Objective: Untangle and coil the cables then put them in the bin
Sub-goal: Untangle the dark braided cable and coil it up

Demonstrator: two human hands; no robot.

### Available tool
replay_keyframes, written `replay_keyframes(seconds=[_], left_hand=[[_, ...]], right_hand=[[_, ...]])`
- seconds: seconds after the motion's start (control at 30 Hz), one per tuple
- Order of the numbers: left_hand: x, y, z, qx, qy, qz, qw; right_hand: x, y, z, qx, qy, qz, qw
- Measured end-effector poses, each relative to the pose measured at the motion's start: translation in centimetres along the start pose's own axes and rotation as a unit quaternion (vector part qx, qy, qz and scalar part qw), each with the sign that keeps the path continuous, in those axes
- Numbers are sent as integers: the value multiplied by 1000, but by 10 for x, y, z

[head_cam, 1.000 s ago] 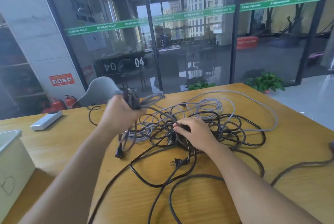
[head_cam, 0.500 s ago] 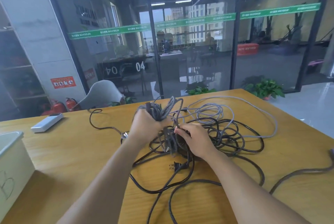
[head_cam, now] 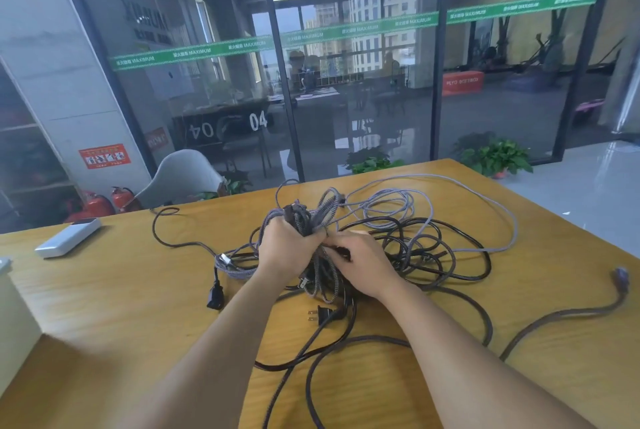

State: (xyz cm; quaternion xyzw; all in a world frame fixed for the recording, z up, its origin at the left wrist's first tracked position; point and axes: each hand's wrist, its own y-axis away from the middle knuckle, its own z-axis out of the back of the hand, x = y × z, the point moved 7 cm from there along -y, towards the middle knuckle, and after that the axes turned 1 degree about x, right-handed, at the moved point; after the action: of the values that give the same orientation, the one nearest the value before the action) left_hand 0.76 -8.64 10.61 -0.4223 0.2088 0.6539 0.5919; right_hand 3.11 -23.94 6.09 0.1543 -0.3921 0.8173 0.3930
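While left hand (head_cam: 289,248) clenches a braided cable bundle (head_cam: 308,217) and right hand (head_cam: 360,262) pinches a strand beside it: barely begun, black and grey cables (head_cam: 433,245) tangled at table centre, white bin (head_cam: 14,321) waiting at nine o'clock.

Black cables (head_cam: 446,257) and grey braided cables (head_cam: 391,200) tangle on a yellow wood-grain table (head_cam: 121,297).
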Motion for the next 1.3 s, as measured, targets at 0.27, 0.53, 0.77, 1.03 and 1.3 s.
replay_keyframes(seconds=[0.27,0.53,0.77,1.03,1.3], left_hand=[[-35,35,99,-155,118,-35,980],[-85,54,234,-310,168,-128,927],[-63,37,176,-177,41,-65,981],[-16,9,26,-8,-210,-31,977],[2,5,3,57,-242,7,969]], right_hand=[[-9,0,2,29,51,-66,996],[-17,0,4,14,92,-80,992],[-6,0,3,3,108,-30,994],[-7,0,3,-16,103,6,995],[-11,-2,3,-16,124,-35,992]])
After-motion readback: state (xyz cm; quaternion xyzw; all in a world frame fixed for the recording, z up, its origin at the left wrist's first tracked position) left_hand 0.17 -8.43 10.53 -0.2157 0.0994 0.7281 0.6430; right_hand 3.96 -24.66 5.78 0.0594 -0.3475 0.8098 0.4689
